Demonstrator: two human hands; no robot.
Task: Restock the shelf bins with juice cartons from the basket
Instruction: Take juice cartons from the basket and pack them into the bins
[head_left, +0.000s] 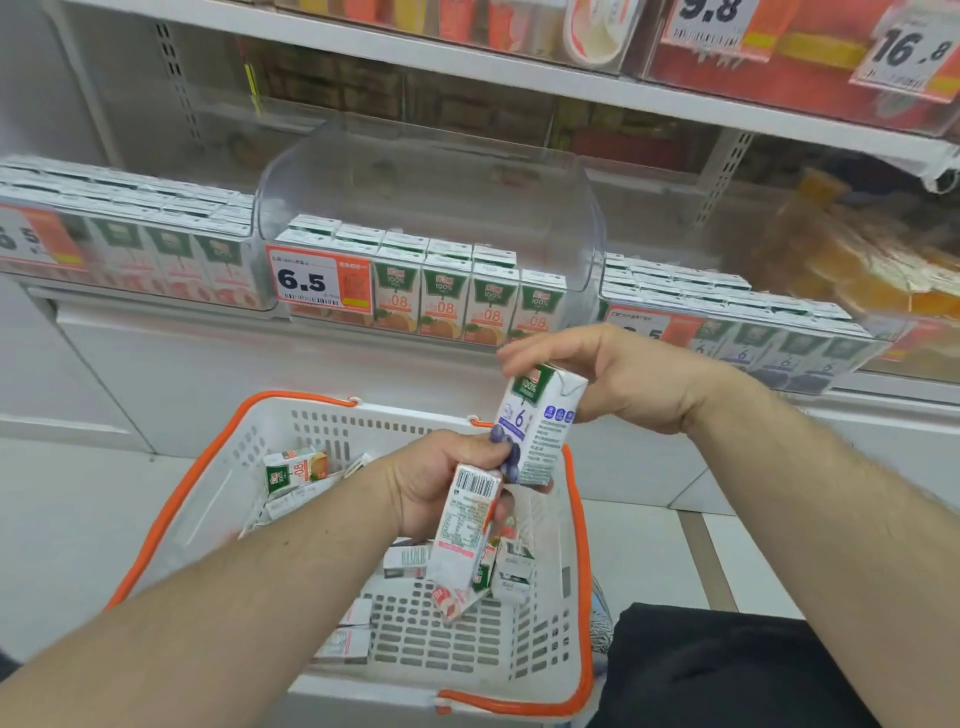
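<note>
The left hand (441, 480) has its fingers curled around a small rectangular white paperboard carton with pink print (465, 525), held above the basket with its barcode panel facing the camera. The left fingertips also touch the lower end of a second carton. The right hand (618, 376) pinches the folded top of that white paperboard carton with blue berry artwork (537, 426) between thumb and fingers; its face reads "100%" and "6". This carton stands nearly upright, between the two hands, over the far right corner of the basket.

The white perforated plastic basket with orange rim and handles (462, 644) sits on the floor below the hands. It holds several loose cartons lying at mixed angles, among them an orange-printed carton (295, 467) marked "08" near the far left wall.

On the shelf ahead, a clear moulded plastic bin with rounded walls (431, 176) holds upright rows of green-and-orange cartons (444, 301) printed "100%" and "08". A white-and-orange price tag (319, 283) on its front reads "6.5". The bin to the right (737, 332) is filled with blue-printed cartons marked "6". The bin to the left (124, 249) contains further green-topped cartons, blurred.
</note>
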